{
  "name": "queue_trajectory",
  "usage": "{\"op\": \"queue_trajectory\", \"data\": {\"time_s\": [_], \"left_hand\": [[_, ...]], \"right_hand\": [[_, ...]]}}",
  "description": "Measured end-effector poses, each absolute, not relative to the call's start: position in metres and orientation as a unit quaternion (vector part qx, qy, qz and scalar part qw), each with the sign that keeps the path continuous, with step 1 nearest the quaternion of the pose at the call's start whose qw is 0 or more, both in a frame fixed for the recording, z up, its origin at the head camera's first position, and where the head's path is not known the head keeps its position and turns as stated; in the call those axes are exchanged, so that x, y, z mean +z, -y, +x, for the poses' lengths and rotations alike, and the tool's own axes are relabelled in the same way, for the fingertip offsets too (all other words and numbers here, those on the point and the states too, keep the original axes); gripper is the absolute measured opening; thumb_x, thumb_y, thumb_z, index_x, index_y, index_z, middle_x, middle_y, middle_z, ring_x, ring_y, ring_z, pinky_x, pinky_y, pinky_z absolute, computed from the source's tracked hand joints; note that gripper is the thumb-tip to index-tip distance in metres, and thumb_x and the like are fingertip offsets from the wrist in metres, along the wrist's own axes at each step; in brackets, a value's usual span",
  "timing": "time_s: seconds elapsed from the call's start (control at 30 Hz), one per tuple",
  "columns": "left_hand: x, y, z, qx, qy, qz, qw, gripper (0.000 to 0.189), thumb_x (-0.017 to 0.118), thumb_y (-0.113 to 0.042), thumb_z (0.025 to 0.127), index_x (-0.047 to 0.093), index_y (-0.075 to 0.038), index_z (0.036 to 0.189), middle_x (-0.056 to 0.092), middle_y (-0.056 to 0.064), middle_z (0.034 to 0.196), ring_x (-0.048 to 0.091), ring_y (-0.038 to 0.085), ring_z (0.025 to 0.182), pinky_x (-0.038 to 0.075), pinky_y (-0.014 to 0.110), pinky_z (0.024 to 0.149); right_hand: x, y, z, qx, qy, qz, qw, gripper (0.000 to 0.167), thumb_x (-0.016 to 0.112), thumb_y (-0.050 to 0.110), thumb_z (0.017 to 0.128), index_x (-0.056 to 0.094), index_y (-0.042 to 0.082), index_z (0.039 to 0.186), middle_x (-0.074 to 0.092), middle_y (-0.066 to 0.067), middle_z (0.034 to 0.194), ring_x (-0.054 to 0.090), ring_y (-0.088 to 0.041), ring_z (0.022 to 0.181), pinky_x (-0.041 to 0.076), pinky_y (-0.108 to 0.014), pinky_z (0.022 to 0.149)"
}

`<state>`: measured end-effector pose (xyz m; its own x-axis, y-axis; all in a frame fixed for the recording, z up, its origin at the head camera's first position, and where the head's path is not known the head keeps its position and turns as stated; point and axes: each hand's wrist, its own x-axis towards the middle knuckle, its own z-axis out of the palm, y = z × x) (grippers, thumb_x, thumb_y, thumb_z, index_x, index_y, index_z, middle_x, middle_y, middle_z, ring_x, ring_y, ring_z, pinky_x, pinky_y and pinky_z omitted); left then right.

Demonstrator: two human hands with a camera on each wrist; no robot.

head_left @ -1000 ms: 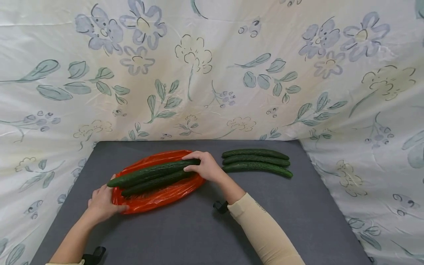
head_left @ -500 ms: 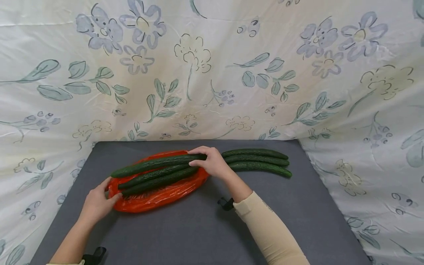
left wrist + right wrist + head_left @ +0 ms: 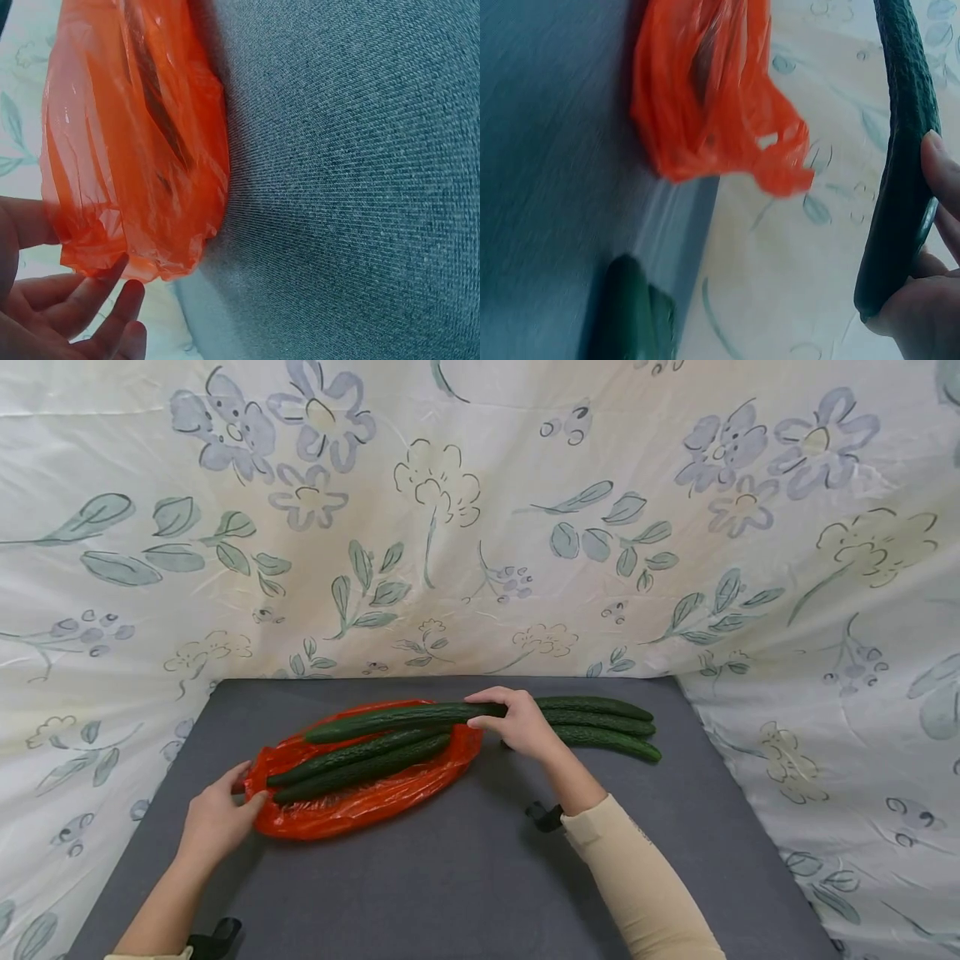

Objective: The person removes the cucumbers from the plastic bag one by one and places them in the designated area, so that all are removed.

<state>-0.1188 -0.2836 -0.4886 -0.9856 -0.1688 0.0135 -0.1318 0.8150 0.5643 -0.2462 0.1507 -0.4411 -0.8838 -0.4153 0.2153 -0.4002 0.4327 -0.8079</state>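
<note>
My right hand (image 3: 517, 720) grips a long dark green cucumber (image 3: 397, 717) by its right end, holding it raised over a red plastic bag (image 3: 375, 802). In the right wrist view the held cucumber (image 3: 900, 180) shows against the floral cloth, thumb and fingers round its lower part. Two more cucumbers (image 3: 367, 764) lie side by side on the bag's opened middle. At the bag's left end, my left hand (image 3: 217, 818) pinches the plastic between thumb and fingers. The left wrist view shows those fingers at the crumpled edge of the bag (image 3: 135, 150).
Three cucumbers (image 3: 600, 739) lie in a row on the dark grey table (image 3: 420, 885) at the back right, their left ends partly behind my right hand. A floral cloth (image 3: 480, 527) hangs behind the table and along both sides.
My right hand has moved right with the held cucumber, drawing its left end away from the bag's left end. The two other cucumbers stay on the bag. My left hand remains at the bag's end.
</note>
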Motion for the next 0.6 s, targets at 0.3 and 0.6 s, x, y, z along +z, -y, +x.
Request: {"op": "queue_trajectory", "data": {"time_s": [0.3, 0.6], "left_hand": [[-0.487, 0.284, -0.117, -0.296, 0.95, 0.09, 0.047, 0.06, 0.061, -0.018, 0.096, 0.042, 0.009, 0.146, 0.059, 0.036, 0.124, 0.058, 0.05, 0.106, 0.054, 0.055, 0.079], [-0.487, 0.284, -0.119, -0.296, 0.947, 0.107, 0.06, 0.058, 0.062, -0.017, 0.095, 0.044, 0.009, 0.145, 0.06, 0.035, 0.122, 0.06, 0.047, 0.103, 0.052, 0.058, 0.082]], "right_hand": [[-0.446, -0.183, -0.249, -0.468, -0.854, -0.23, 0.0, 0.037, 0.078, 0.025, 0.089, 0.073, 0.02, 0.125, 0.066, 0.0, 0.131, 0.056, -0.024, 0.129, 0.043, -0.052, 0.108], [-0.454, -0.212, -0.248, -0.461, -0.863, -0.206, -0.001, 0.038, 0.078, 0.026, 0.089, 0.072, 0.018, 0.126, 0.067, -0.002, 0.131, 0.055, -0.027, 0.131, 0.041, -0.054, 0.11]]}}
